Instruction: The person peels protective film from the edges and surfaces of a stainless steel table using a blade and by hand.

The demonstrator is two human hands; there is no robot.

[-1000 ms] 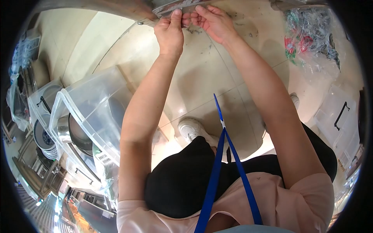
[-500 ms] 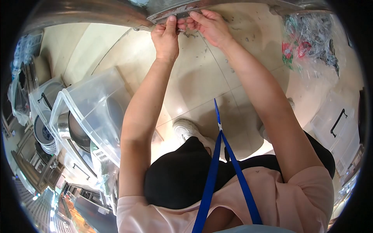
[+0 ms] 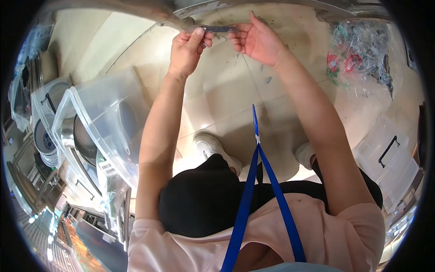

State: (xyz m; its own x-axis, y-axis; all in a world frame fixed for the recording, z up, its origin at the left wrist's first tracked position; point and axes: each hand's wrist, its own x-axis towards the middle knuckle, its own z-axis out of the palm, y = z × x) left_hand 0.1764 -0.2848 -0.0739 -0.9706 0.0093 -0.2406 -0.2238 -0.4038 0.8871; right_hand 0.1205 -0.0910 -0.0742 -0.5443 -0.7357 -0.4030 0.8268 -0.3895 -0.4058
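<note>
Your right hand (image 3: 265, 45) has opened, thumb lifted, fingers loosely curled at the three-o'clock end of the strip (image 3: 220, 29); your left hand (image 3: 184, 54) pinches its nine-o'clock end.

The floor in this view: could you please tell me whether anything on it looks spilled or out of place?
Yes, small grey scraps lie scattered on the pale tiles, near the right hand. They look odd as loose bits on a plain surface; what they are made of is unclear.
</note>
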